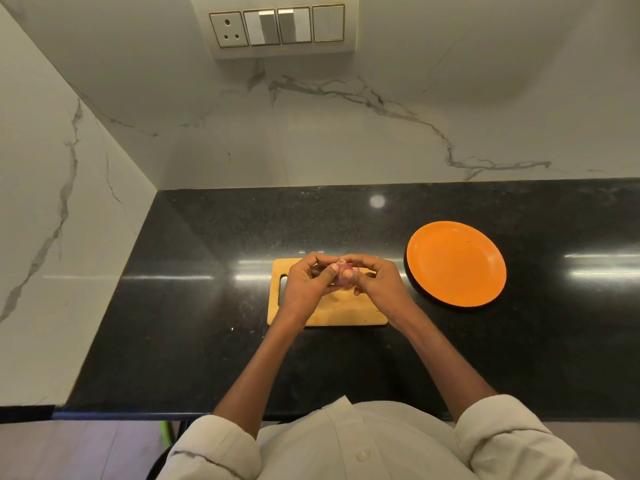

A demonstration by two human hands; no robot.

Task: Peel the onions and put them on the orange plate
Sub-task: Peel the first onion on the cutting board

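small purple-red onion (346, 273) is gripped by left hand (306, 284) and right hand (375, 282), fingers curled | held above rectangular wooden cutting board (343, 311) | round orange plate (455, 263) is placed apart on black tabletop (194, 306)

Small reddish onion (344, 273), seemingly part-peeled; orange plate (455, 263) bare.

Orange plate (455, 263), speckled black counter (194, 306), tan board (341, 311), purple onion (346, 273), grey-veined white wall (346, 126).
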